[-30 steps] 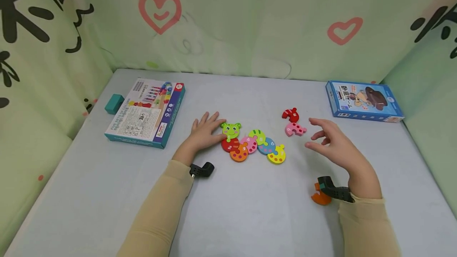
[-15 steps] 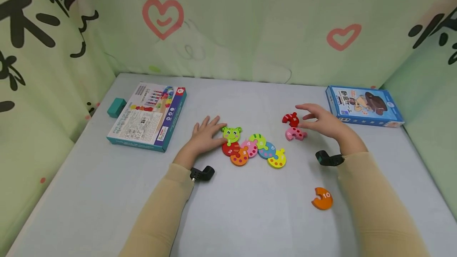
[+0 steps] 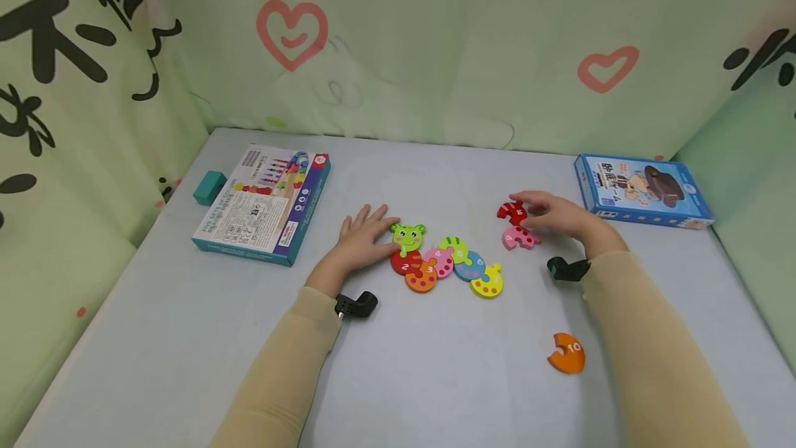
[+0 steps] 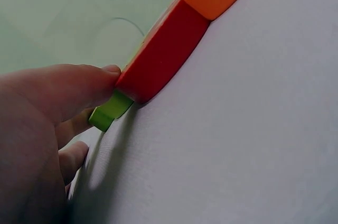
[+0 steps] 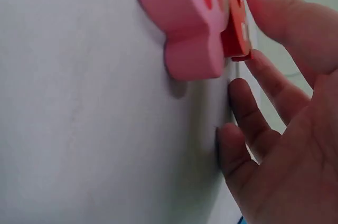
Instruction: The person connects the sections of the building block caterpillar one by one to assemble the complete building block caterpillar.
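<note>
While left hand (image 3: 361,240) steadies, caterpillar (image 3: 448,260) runs head-left, tail-right.

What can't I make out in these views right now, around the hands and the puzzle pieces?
- Right hand on the red piece: the head view is too small, the right wrist view shows no clear contact.
- Pink piece: its number is cut off at this angle in the right wrist view.
- Caterpillar chain: the left wrist view shows only its edge.

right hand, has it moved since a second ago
Yes. The right hand went away from the orange piece, up the table to the red piece.
</note>
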A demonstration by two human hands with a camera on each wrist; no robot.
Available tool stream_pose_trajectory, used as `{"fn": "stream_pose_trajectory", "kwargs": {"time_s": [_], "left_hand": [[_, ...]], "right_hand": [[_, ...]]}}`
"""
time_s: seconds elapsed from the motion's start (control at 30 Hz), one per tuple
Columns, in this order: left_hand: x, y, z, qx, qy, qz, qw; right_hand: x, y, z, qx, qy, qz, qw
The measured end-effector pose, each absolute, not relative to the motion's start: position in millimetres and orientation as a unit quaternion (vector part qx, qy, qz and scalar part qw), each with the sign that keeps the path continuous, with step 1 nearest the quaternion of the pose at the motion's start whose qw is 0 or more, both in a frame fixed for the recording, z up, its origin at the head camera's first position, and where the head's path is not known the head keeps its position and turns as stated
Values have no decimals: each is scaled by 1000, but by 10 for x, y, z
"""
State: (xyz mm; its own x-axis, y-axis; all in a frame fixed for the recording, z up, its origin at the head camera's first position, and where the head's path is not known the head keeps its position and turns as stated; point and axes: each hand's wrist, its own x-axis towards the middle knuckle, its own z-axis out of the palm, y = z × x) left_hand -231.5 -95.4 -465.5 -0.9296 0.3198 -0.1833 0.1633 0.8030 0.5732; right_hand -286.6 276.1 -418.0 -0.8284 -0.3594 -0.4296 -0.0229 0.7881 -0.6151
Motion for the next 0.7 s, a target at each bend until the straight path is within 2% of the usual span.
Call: {"fn": "stream_pose_trajectory", "kwargs": {"time_s": [0.23, 0.7], "left_hand": [[-2311, -939, -4671, 129, 940, 284, 140], [-2314, -956, -4645, 129, 940, 283, 141]], "right_hand": [[-2863, 2774, -4253, -91, 912, -292, 275], [-2871, 2730, -4228, -120, 911, -282, 275]]}}
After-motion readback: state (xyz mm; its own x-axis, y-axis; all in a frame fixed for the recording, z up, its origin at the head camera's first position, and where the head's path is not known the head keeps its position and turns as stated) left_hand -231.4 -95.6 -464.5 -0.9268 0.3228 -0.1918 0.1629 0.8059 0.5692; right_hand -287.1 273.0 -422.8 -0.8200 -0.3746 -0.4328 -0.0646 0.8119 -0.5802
